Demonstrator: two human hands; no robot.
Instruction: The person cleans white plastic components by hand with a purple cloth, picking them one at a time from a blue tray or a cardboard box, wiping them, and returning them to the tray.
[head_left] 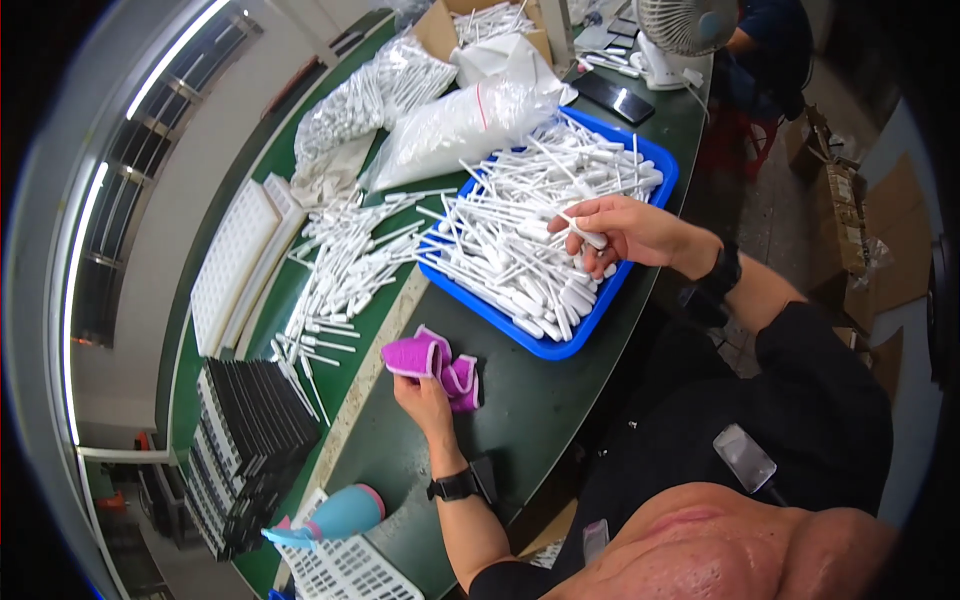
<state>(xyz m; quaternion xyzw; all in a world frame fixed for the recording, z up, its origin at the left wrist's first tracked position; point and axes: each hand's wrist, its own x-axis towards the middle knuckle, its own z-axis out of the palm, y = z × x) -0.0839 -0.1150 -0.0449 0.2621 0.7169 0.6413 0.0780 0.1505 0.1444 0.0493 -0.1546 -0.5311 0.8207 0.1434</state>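
My left hand (424,402) is closed on a purple cloth (420,356) with a pale edge, held just over the dark green table in front of the blue tray. In my right hand (625,228), the fingers pinch a white plastic stick with a thick end (588,236). That hand is above the right side of the blue tray (555,348), which is heaped with many similar white sticks (535,225). Part of the held stick is hidden by my fingers.
More loose white sticks (340,265) lie left of the tray. Beyond are clear plastic bags (470,125), a phone (613,97) and a fan (690,25). White perforated blocks (235,265), stacked black trays (245,430) and a light-blue bottle-shaped object (345,512) stand at left.
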